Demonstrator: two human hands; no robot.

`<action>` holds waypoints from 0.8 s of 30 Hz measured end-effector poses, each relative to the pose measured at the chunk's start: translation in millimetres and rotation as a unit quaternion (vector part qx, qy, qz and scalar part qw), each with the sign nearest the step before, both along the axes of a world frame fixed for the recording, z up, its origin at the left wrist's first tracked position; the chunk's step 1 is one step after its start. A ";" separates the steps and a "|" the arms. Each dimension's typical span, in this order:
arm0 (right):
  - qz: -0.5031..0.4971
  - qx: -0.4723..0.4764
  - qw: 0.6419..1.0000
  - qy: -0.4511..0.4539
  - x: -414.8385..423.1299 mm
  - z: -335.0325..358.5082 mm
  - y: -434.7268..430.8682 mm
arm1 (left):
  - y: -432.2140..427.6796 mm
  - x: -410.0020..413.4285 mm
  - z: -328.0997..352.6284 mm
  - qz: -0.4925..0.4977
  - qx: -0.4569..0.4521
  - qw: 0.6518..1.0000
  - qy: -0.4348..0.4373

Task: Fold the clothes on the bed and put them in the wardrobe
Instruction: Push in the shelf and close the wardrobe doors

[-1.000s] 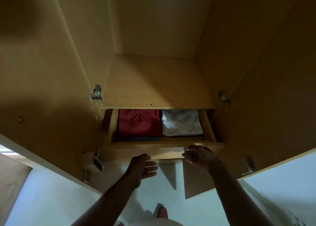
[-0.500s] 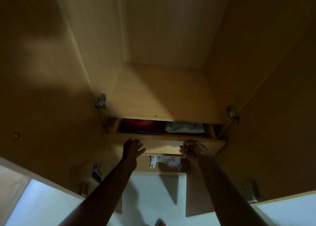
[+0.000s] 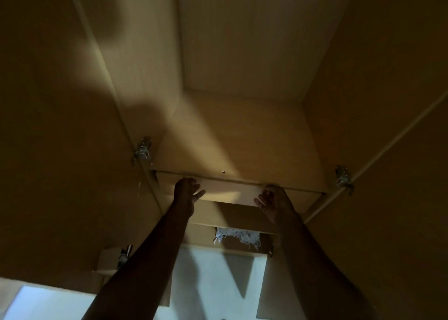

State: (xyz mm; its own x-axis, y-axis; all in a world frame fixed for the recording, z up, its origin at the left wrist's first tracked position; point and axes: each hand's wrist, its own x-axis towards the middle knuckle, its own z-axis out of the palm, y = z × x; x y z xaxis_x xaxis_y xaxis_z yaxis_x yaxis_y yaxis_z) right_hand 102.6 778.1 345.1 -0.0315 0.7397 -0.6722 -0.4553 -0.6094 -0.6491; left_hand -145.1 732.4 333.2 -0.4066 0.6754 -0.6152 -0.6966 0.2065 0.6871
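I look into an open wooden wardrobe (image 3: pixel 242 41). Its drawer (image 3: pixel 230 191) sits pushed in under the shelf (image 3: pixel 237 138), and the folded clothes inside it are hidden. My left hand (image 3: pixel 186 191) presses flat against the left part of the drawer front, fingers spread. My right hand (image 3: pixel 272 199) presses the right part of the same front, fingers loosely bent. Neither hand holds anything.
Both wardrobe doors stand open, left door (image 3: pixel 60 150) and right door (image 3: pixel 388 125), with metal hinges (image 3: pixel 143 150) at the frame. A white fringed cloth (image 3: pixel 238 237) shows in a lower compartment. Pale floor (image 3: pixel 208 283) lies below.
The drawer, open a second ago with red and white folded clothes showing, has slid shut. Both hands moved forward onto its front and pushed it in.
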 end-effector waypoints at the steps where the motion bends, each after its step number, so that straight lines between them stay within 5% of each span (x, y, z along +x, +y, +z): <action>1: -0.005 0.000 1.000 0.011 -0.4 -3.7 5.1 | 5.3 -1.2 -2.5 0.006 0.001 1.000 -0.004; 7: -0.027 0.002 0.998 0.054 -6.0 -5.4 8.6 | 14.3 1.0 -2.8 0.012 0.015 1.000 -0.021; 11: 0.027 0.052 0.998 -0.003 -5.2 -1.2 -1.4 | 11.6 2.0 -0.6 -0.006 0.032 0.999 -0.032; 15: 0.036 0.060 0.995 -0.069 5.0 16.6 -27.3 | 0.8 27.0 11.9 -0.100 -0.025 0.991 0.084; 18: 0.096 0.091 0.986 -0.099 15.4 51.0 -75.5 | -17.0 61.2 37.2 -0.223 -0.034 0.958 0.177; 24: 0.174 0.116 0.962 -0.173 62.6 80.1 -204.0 | -82.0 131.1 85.0 -0.429 0.168 0.842 0.281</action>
